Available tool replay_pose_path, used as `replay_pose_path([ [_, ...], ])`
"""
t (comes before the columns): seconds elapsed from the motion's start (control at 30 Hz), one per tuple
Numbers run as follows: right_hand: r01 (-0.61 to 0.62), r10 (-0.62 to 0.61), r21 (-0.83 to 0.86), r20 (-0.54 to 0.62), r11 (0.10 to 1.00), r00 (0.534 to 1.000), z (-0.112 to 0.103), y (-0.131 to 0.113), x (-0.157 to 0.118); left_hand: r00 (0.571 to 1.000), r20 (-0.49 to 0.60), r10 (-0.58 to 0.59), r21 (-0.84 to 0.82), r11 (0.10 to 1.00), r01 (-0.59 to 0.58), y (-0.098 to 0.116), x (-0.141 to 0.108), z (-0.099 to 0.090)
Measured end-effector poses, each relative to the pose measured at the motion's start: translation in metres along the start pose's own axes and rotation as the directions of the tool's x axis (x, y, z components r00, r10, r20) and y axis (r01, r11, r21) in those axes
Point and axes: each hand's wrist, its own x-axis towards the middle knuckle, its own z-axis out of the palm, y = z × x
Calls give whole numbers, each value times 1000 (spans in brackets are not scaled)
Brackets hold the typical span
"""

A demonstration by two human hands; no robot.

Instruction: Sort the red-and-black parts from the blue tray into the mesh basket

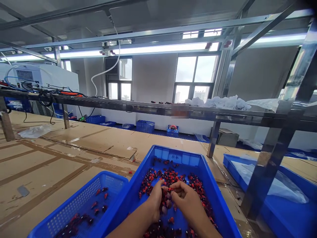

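Observation:
Many small red-and-black parts [170, 177] lie in a deep blue bin [208, 165], in heaps at its far end, along its right side and near me. Over the middle of this bin, my left hand [155, 198] is closed around several of the same parts, their rounded dark ends showing below the fingers. My right hand [185, 200] meets it from the right, thumb and fingers pinched on one small red part [169, 189]. The fingers cover most of that piece, so its exact kind is unclear.
To the left stands a perforated blue basket [109, 178] with more red-and-black parts. Another blue tray [230, 162] on the right holds plastic sheeting. A metal post [269, 165] rises beside it. Taped cardboard [61, 162] covers the table, and a metal rail [138, 107] crosses ahead.

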Motion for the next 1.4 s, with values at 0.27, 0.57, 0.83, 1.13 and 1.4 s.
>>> replay_pose_path([
  [0.27, 213, -215, -398, 40, 892, 976, -8, 13, 0, 999, -3, 37, 125, 991, -36, 0, -8, 8],
  [0.57, 327, -351, -388, 12, 862, 936, -12, 1, -2, 998, 51, 26, 161, 986, -34, 10, -17, 9],
  [0.83, 406, -436, -263, -62, 875, 898, -14, -3, -7, 987, 125, 102, 331, 934, -138, -1, -7, 11],
  [1.13, -127, 193, 606, -45, 785, 980, -26, 21, 17, 752, 149, 642, 555, 575, -601, -2, -14, 11],
  [1.4, -135, 150, 482, 7, 866, 989, -21, 24, 17, 619, 270, 737, 699, 293, -653, 6, -34, 11],
])
